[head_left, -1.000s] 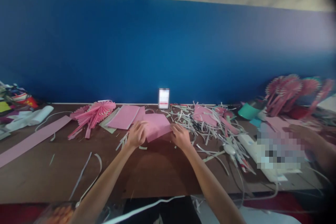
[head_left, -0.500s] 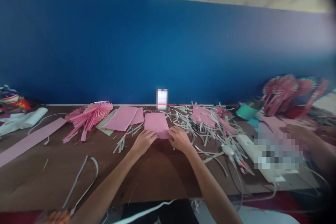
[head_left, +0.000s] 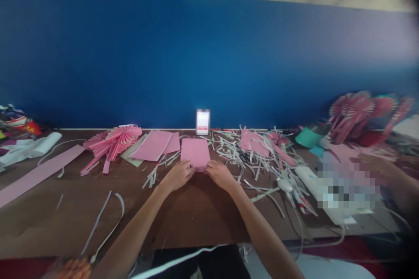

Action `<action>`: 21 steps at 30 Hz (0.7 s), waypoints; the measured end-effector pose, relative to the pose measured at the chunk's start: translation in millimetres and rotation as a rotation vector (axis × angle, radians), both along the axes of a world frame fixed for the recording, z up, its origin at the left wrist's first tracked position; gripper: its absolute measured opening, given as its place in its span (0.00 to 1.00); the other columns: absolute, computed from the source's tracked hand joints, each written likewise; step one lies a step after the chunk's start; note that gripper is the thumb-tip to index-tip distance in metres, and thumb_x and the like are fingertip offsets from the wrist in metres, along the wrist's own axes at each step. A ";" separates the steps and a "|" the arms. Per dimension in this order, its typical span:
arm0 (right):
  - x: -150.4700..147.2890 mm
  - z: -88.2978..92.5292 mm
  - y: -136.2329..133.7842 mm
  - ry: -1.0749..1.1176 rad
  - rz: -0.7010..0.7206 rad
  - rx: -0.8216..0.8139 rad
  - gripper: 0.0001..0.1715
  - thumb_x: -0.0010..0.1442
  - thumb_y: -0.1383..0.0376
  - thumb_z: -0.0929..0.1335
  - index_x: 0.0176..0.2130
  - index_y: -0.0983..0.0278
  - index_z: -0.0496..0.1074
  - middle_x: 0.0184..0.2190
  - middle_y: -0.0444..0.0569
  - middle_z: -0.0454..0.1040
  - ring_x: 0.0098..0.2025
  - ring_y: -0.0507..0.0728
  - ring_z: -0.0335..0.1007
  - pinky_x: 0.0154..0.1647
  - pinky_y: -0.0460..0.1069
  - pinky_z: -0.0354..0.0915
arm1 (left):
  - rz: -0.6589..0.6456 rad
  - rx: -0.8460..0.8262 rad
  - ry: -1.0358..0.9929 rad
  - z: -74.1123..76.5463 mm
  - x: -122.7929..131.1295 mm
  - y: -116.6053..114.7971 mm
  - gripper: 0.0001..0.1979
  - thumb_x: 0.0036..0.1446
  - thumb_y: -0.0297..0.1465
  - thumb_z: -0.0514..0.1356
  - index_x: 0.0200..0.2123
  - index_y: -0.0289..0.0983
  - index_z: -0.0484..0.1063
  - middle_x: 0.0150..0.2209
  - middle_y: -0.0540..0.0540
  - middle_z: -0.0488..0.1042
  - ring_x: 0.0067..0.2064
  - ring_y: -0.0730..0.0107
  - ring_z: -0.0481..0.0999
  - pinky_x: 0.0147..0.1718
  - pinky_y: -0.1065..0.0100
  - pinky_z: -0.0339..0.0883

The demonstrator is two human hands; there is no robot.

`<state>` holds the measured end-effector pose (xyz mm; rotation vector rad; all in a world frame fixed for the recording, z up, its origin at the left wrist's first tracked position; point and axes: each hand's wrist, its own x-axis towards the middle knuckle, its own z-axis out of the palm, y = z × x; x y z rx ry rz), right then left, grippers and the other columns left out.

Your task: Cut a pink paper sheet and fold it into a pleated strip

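A pink sheet of paper [head_left: 195, 151] lies on the table in front of me, its near edge folded into a narrow band. My left hand [head_left: 179, 175] grips that edge at its left corner, fingers bent and pressed together. At the right corner my right hand [head_left: 221, 174] pinches the same edge, its fingers curled. Just left of the sheet rests a stack of pink paper [head_left: 152, 146]. Farther left are pink pleated paper fans [head_left: 113, 146], with a long pink paper strip [head_left: 42, 176] beside them.
Paper offcuts [head_left: 252, 157] lie heaped right of the sheet. A small blurred screen [head_left: 203, 122] stands against the blue partition [head_left: 196, 52]. At right are a white power strip [head_left: 306, 178], a green container [head_left: 307, 137], finished fans [head_left: 355, 109] and another person's arm [head_left: 389, 168].
The near edge of the pink sheet now lies straighter and flatter. My right hand has shifted slightly left and down along it; my left hand has barely moved.
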<state>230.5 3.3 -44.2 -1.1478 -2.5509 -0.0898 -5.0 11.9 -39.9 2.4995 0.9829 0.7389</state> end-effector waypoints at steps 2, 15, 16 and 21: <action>-0.2 -1.3 -0.4 0.023 -0.010 -0.020 0.08 0.63 0.66 0.63 0.35 0.63 0.71 0.34 0.49 0.71 0.40 0.56 0.65 0.42 0.50 0.60 | -0.003 -0.072 -0.087 -0.3 -2.3 -0.5 0.09 0.59 0.33 0.56 0.38 0.42 0.76 0.36 0.43 0.71 0.40 0.62 0.69 0.46 0.64 0.58; 2.3 -8.6 5.1 0.357 -0.045 -0.191 0.07 0.58 0.72 0.66 0.34 0.62 0.73 0.35 0.47 0.72 0.40 0.55 0.65 0.42 0.48 0.59 | 0.048 -0.146 -0.180 -0.9 -14.5 8.2 0.05 0.54 0.29 0.60 0.32 0.43 0.76 0.33 0.48 0.75 0.37 0.65 0.73 0.41 0.69 0.61; 2.6 -9.5 6.0 0.366 -0.042 -0.195 0.07 0.58 0.72 0.66 0.34 0.62 0.74 0.34 0.48 0.71 0.40 0.55 0.65 0.42 0.48 0.59 | 0.049 -0.130 -0.117 0.0 -14.2 7.6 0.06 0.56 0.28 0.58 0.33 0.42 0.76 0.35 0.47 0.75 0.39 0.66 0.73 0.42 0.69 0.61; 4.3 -12.1 8.7 0.413 -0.016 -0.222 0.11 0.57 0.74 0.65 0.35 0.62 0.75 0.33 0.48 0.71 0.39 0.55 0.64 0.42 0.48 0.59 | 0.074 -0.077 0.126 2.1 -14.6 6.9 0.09 0.59 0.26 0.54 0.36 0.38 0.75 0.37 0.47 0.73 0.41 0.68 0.71 0.42 0.70 0.61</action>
